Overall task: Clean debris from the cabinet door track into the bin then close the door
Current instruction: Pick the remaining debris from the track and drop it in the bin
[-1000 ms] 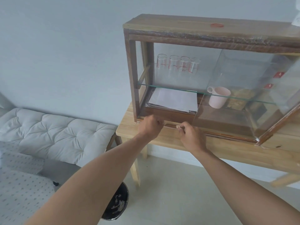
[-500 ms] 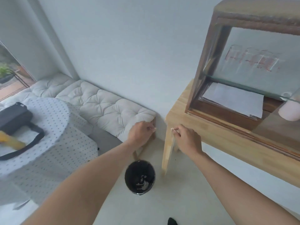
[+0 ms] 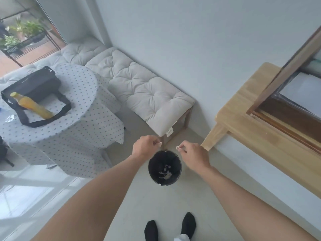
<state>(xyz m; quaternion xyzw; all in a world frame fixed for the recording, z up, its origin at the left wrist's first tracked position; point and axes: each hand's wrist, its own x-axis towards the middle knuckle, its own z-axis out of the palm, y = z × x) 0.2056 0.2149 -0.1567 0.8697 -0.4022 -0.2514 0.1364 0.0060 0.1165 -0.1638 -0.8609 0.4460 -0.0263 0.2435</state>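
Pinching pale debris (image 3: 177, 147) in each grip, left hand (image 3: 145, 146) and right hand (image 3: 192, 154) hover at the bin (image 3: 164, 168) rim; letting go off-centre could scatter crumbs on the floor.

Bin (image 3: 164, 167) on floor between both hands, bench (image 3: 139, 91) behind, cabinet (image 3: 286, 94) on table (image 3: 243, 129) right
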